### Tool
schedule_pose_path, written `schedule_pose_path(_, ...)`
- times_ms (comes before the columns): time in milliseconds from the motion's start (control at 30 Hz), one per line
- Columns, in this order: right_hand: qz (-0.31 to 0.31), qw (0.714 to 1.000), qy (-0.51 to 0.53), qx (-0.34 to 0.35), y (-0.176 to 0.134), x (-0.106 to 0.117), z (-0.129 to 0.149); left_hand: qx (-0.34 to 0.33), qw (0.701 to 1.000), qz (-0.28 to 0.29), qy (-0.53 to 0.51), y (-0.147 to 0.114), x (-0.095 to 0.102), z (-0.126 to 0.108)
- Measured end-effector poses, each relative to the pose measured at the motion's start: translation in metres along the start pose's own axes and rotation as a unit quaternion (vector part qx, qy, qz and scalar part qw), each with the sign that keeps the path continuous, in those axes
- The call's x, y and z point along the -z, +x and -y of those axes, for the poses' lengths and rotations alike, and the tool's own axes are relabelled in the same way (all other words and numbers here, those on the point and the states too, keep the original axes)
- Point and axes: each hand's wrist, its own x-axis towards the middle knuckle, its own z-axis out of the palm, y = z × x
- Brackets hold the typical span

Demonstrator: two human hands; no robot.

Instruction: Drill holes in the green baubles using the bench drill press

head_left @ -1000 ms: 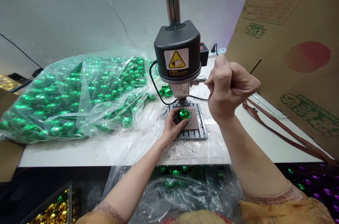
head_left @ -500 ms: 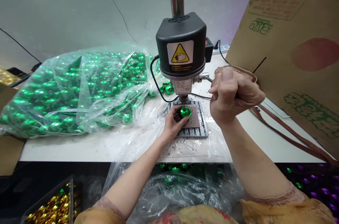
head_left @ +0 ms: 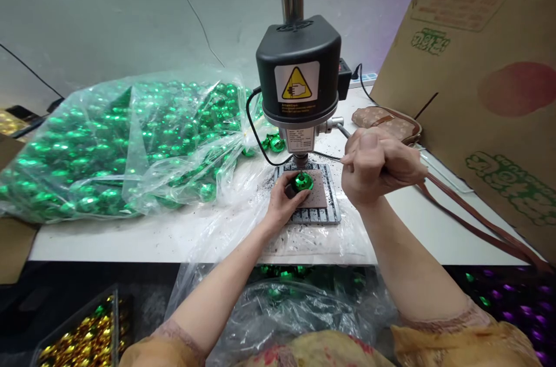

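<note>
A shiny green ball ornament (head_left: 303,182) rests on the square pad (head_left: 318,193) on the slotted base of a bench drill press (head_left: 297,74). My left hand (head_left: 285,203) pinches the ball from its left and front, directly under the drill's chuck (head_left: 300,161). To the right of the machine, my right hand (head_left: 377,167) is closed in a fist around the drill press's feed lever (head_left: 343,130); most of the lever is hidden by the fingers. Dark shavings lie scattered around the base.
A large clear bag of green balls (head_left: 130,147) lies on the left of the white table (head_left: 143,237). On the right stand a brown handbag (head_left: 382,118) and a tall cardboard box (head_left: 482,89). Gold balls (head_left: 82,335) and purple balls (head_left: 521,309) sit below the table edge.
My right hand has moved slightly down and left with the lever. My left hand stays on the ball beneath the chuck.
</note>
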Motion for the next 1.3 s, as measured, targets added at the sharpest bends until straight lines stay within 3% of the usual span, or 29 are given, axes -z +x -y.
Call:
schedule_pose_path(567,0.043,0.998,0.032,0.041,-0.011,0.011,0.0,-0.009,1.0,-0.002,0.008,-0.001,0.001,-0.001)
schedule_pose_path(633,0.039,0.999,0.028,0.012,-0.003,0.006,0.005,-0.01,1.0,-0.003,0.01,-0.001,0.0,0.0)
schedule_pose_path(800,0.004,0.987,-0.038,-0.154,0.035,-0.017,0.02,-0.02,0.999,-0.02,0.038,-0.003,0.0,-0.006)
schedule_pose_path(900,0.015,0.98,-0.049,-0.19,0.048,-0.023,0.022,-0.059,0.994,-0.039,0.086,-0.022,0.012,-0.016)
schedule_pose_path(967,0.018,0.98,-0.048,-0.194,0.049,-0.023,0.021,-0.116,0.985,0.025,0.125,-0.051,0.028,-0.025)
schedule_pose_path(1033,0.018,0.98,-0.046,-0.19,0.048,-0.021,0.02,-0.185,0.951,0.167,0.185,-0.09,0.047,-0.032)
schedule_pose_path(1133,0.019,0.982,-0.037,-0.185,0.046,-0.019,0.019,-0.26,0.831,0.339,0.356,-0.146,0.073,-0.038)
schedule_pose_path(1167,0.018,0.982,-0.034,-0.185,0.046,-0.019,0.019,-0.278,0.803,0.359,0.386,-0.158,0.079,-0.038)
schedule_pose_path(1200,0.018,0.982,-0.034,-0.187,0.045,-0.019,0.019,-0.293,0.793,0.361,0.394,-0.165,0.085,-0.037)
schedule_pose_path(1233,0.015,0.982,-0.034,-0.187,0.045,-0.019,0.019,-0.303,0.803,0.342,0.382,-0.164,0.089,-0.035)
schedule_pose_path(1300,0.007,0.982,-0.035,-0.184,0.045,-0.02,0.018,-0.284,0.86,0.252,0.341,-0.141,0.096,-0.028)
